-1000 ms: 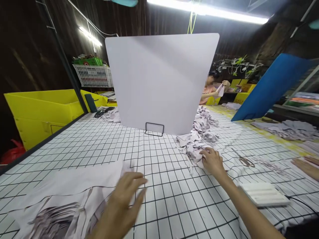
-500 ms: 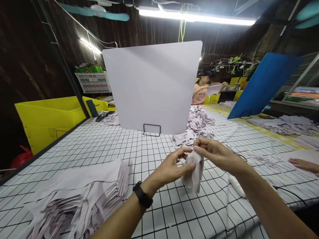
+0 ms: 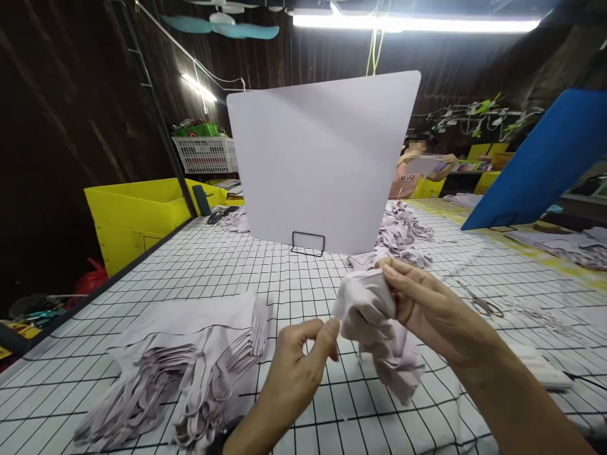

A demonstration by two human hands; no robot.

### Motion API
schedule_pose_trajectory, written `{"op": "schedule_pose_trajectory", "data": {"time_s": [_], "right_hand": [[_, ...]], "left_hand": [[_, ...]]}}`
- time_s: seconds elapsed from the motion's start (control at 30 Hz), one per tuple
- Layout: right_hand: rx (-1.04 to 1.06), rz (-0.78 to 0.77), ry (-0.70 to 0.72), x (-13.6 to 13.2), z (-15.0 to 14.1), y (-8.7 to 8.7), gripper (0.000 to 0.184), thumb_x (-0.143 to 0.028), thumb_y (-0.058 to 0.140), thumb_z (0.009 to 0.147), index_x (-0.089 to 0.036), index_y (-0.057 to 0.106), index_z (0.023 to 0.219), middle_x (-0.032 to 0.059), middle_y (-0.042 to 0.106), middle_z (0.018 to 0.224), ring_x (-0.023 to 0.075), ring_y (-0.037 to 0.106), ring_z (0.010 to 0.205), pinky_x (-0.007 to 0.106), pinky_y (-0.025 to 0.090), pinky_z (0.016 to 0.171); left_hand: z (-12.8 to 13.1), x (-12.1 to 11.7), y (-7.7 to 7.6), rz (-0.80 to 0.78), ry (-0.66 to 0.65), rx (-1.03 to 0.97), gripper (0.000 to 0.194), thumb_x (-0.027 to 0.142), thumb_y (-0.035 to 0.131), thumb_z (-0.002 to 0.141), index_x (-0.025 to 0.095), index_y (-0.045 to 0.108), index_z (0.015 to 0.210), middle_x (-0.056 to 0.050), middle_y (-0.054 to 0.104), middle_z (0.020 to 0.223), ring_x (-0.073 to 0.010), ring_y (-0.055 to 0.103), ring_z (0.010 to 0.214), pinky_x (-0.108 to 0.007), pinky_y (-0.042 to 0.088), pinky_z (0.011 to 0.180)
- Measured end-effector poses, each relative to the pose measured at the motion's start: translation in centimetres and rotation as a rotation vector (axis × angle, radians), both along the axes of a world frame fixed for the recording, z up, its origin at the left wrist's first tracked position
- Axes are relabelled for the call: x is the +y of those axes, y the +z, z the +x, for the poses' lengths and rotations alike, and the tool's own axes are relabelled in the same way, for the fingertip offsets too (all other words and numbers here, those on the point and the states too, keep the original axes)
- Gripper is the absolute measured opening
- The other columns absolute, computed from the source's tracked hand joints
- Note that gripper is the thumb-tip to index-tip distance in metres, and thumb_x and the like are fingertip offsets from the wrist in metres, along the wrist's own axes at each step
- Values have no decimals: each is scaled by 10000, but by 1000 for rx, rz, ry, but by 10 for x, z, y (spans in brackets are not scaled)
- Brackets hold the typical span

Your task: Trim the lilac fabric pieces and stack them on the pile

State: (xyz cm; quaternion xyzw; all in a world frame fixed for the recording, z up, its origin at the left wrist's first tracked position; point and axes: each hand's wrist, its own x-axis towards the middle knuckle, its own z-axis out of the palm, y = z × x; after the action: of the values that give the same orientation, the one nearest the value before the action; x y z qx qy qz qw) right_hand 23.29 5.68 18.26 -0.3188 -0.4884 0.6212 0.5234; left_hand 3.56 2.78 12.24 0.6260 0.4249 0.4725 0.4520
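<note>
A crumpled piece of pale lilac fabric (image 3: 367, 309) hangs above the table in front of me. My right hand (image 3: 422, 303) pinches its upper right edge between thumb and fingers. Close to the left side of the cloth is my left hand (image 3: 301, 363), with thumb and forefinger pressed together; whatever lies between them is too small to make out. On the left lies a neat stack of matching lilac fabric pieces (image 3: 203, 316), with narrow straps trailing toward me. A loose heap of lilac pieces (image 3: 403, 230) sits behind my right hand.
A large white board (image 3: 317, 164) stands in a wire holder on the checked tablecloth (image 3: 265, 265). Scissors (image 3: 486, 306) and a white power strip (image 3: 540, 366) lie at right. A blue board (image 3: 540, 158) leans further back. A co-worker (image 3: 408, 180) holds cloth behind.
The fabric has spread out and hangs larger from my right hand. My left hand has moved down and left off the cloth's face, its fingers closing. The view has swung left.
</note>
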Motion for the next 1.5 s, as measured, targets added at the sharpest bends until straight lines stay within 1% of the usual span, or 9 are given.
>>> {"op": "schedule_pose_trajectory", "data": {"time_s": [0.33,0.5,0.57,0.77,0.87,1.03,1.2,1.4,1.5], "right_hand": [[-116,104,-70,1,-25,1,333,-533,796,781,-239,648,835,5,551,779,132,503,636,215,513,548],[-450,177,-180,35,-4,-49,358,-570,720,845,-222,677,918,51,684,919,183,641,829,294,559,770],[-592,151,-331,47,15,-77,385,-578,704,834,-225,703,986,78,735,1020,233,689,956,357,552,866],[-761,-89,-677,57,88,-133,139,-336,719,824,-208,691,777,32,693,685,251,708,791,339,551,707],[-802,-238,-681,61,101,-148,118,-249,719,878,-172,686,796,9,680,708,185,678,704,317,557,680],[-741,-397,-581,84,85,-164,261,-365,634,992,-168,663,1162,70,696,1126,188,692,897,373,600,777],[-672,-391,-655,105,83,-159,313,-346,648,983,-172,635,1242,82,666,1222,225,685,990,412,597,824],[-583,-144,-785,76,110,-101,246,-370,767,865,-161,698,756,-1,616,658,116,524,544,248,468,498],[-551,-9,-780,52,116,-81,299,-470,815,784,-200,709,713,-22,575,582,108,451,497,246,384,438]], "left_hand": [[-17,-10,18,-50,13,-202,407,589,608,899,209,745,850,-60,709,848,-225,628,852,-319,511,762],[-11,15,-10,-281,114,-437,441,587,736,783,168,659,671,-45,657,725,-172,596,743,-300,487,715],[-13,22,-25,-371,204,-542,470,594,802,693,166,614,642,-25,634,677,-151,574,679,-278,464,653],[-37,13,-49,-458,327,-466,472,580,838,634,150,692,761,-75,727,784,-220,657,793,-299,486,701],[-40,1,-51,-450,271,-414,427,549,813,690,150,740,825,-89,742,807,-255,674,850,-328,523,757],[-29,-13,-51,-401,263,-258,455,614,764,736,165,712,684,-63,696,719,-230,637,780,-314,528,751],[-15,-20,-53,-311,214,-146,508,631,727,770,182,630,554,-28,582,573,-198,563,642,-290,494,634],[-2,-24,-55,-280,205,-130,543,663,673,809,197,588,544,-18,519,556,-185,509,611,-279,448,587],[0,-23,-58,-288,229,-165,536,688,656,809,212,589,571,-21,507,567,-201,513,619,-294,444,582]]}}
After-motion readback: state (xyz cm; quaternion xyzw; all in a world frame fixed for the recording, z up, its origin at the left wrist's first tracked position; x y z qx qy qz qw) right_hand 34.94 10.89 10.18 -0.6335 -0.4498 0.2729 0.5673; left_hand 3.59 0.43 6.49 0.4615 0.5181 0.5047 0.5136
